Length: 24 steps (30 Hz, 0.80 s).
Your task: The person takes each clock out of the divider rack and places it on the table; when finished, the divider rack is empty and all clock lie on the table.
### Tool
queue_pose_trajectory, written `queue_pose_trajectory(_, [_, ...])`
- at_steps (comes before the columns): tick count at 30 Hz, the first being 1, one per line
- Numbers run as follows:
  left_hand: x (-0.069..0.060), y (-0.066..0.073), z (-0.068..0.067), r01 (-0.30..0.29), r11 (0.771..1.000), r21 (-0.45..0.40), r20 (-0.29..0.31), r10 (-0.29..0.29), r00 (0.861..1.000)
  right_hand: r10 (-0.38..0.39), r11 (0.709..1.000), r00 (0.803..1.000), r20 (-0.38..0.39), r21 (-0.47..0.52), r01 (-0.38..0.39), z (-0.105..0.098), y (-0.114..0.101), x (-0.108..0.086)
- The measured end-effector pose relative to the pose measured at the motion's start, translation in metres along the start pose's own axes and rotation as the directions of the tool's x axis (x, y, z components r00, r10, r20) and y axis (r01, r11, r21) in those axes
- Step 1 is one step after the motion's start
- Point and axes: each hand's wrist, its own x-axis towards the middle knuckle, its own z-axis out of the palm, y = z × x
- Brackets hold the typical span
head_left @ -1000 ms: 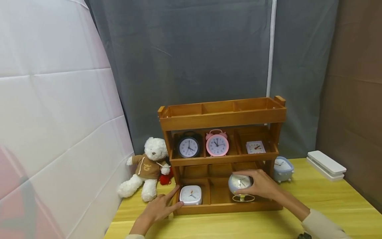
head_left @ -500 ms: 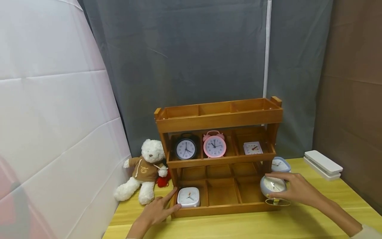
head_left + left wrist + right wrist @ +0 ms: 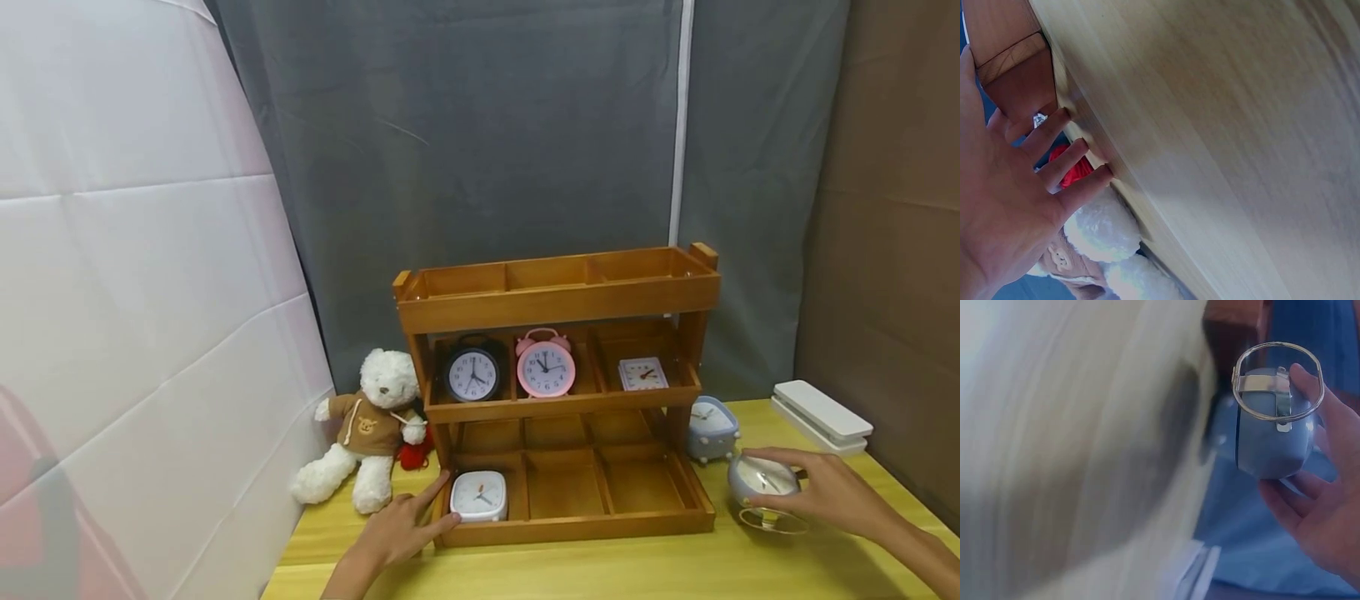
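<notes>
The step in hand appears to be moving a round blue-grey clock [image 3: 761, 477] at the right side of the three-tier wooden rack [image 3: 585, 528]. The right hand [image 3: 832, 492] grips the clock, fingers and thumb curved round its body, and the right wrist view shows a wire loop [image 3: 1277, 344] on a metal bracket jutting out from it. The clock is outside the rack, past the right end of the bottom tier, and looks to be held above the yellow wood-grain table [image 3: 600, 575] rather than resting on it. In the head view a square blue clock [image 3: 711, 429] stands just behind it, beside the rack. The left hand [image 3: 397, 525], well apart from the right, has its fingers extended and spread, the index finger and thumb meeting the rack's front left corner, seemingly to steady it; whether the thumb also touches the white clock [image 3: 478, 493] in the left compartment cannot be told. The middle tier bears a black clock [image 3: 472, 375], a pink twin-bell alarm clock [image 3: 546, 368] and a small square clock [image 3: 642, 374]. The next move probably calls for a firm hold on the smooth, rounded body and enough room to pass the square blue clock; if the round one is to be set down, its loop would likely need to meet the surface squarely, lest it tip.
</notes>
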Motion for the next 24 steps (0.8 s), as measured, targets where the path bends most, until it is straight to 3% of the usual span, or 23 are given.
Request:
queue_pose_trajectory(9, [0.000, 0.000, -0.001, -0.024, 1.000, 0.002, -0.011, 0.024, 1.000, 0.027, 0.999, 1.000, 0.000, 0.027, -0.027, 0.014, 0.046, -0.005])
queue_pose_trajectory(17, [-0.002, 0.002, -0.001, -0.013, 1.000, 0.006, -0.001, 0.013, 1.000, 0.015, 0.982, 0.999, -0.051, 0.190, -0.005, 0.028, 0.086, 0.002])
queue_pose_trajectory(21, [-0.003, 0.002, -0.002, -0.015, 1.000, 0.007, -0.008, 0.015, 1.000, 0.003, 0.989, 0.998, -0.061, 0.149, 0.006, 0.027, 0.094, 0.014])
queue_pose_trajectory(24, [-0.003, 0.002, -0.003, -0.014, 1.000, 0.005, -0.010, 0.014, 1.000, 0.053, 0.996, 0.998, -0.035, 0.079, -0.050, 0.022, 0.096, 0.024])
